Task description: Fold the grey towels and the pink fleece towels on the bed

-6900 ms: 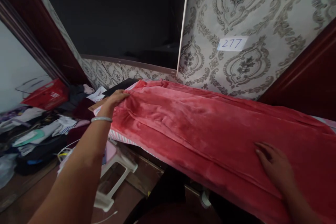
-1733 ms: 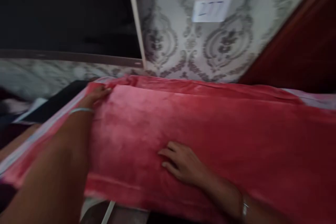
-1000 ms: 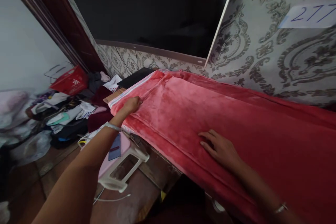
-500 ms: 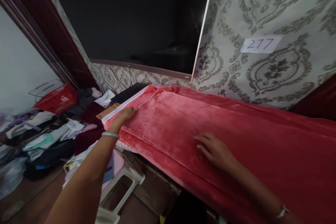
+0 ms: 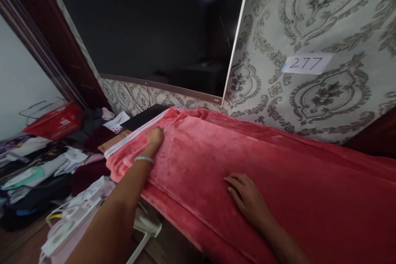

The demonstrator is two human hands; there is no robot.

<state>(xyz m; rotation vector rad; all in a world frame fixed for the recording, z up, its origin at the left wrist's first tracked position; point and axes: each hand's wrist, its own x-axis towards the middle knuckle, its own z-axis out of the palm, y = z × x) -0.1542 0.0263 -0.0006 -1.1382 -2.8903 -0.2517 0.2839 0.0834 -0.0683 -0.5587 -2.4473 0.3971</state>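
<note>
A red plush blanket (image 5: 278,181) lies spread over a long raised surface along the wall. My left hand (image 5: 154,137), a silver bangle on its wrist, rests near the blanket's left end with its fingers curled down onto the fabric. My right hand (image 5: 246,196) lies flat on the middle of the blanket, fingers stretched out and a little apart. A striped pink and white edge (image 5: 123,142) shows along the blanket's left end.
A dark screen (image 5: 154,29) and patterned wallpaper with a paper label reading 277 (image 5: 305,64) stand behind. A pile of clothes (image 5: 40,169) and a red basket (image 5: 54,119) lie at the left. A white plastic stool (image 5: 145,227) stands below the blanket.
My left hand has slid a little further onto the blanket's left end, and the fabric there is bunched towards the edge. My right hand stays flat in nearly the same place.
</note>
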